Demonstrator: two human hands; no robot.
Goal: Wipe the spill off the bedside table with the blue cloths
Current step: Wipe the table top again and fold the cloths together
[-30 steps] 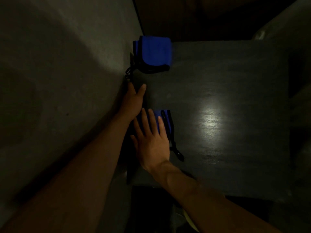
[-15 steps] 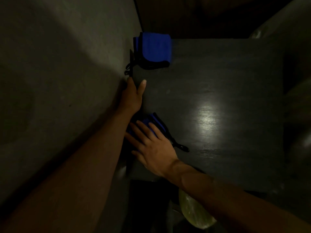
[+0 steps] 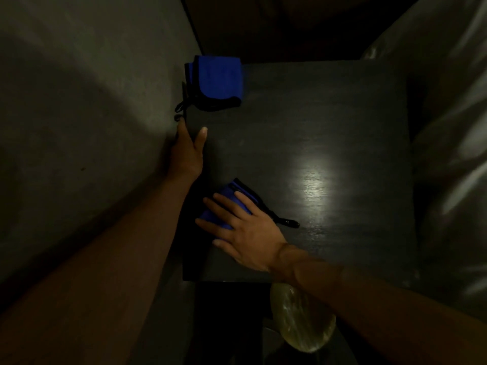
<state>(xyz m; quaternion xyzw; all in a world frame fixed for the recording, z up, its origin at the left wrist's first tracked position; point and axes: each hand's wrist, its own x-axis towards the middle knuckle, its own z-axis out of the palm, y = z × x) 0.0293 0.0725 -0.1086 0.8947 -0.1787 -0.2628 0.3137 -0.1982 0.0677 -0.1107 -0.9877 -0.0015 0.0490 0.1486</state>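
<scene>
Moved: right hand (image 3: pixel 247 233) has swung its cloth (image 3: pixel 229 193) leftward, near the front-left corner.
Table (image 3: pixel 316 127): wipe in flat, overlapping strokes (spill too dark to see).
Spare cloth (image 3: pixel 216 77): folded, back-left corner.
Right fingers: straight, pressing cloth.
Left hand (image 3: pixel 188 151): fingers straight, bracing the left edge.

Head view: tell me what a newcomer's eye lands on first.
The folded bright blue cloth with black trim stands out at the far left corner of the dark wooden bedside table. Nearer, the right hand presses flat on a second blue cloth, while the left hand rests on the table's left edge. A pale glare patch shines right of centre.
</scene>
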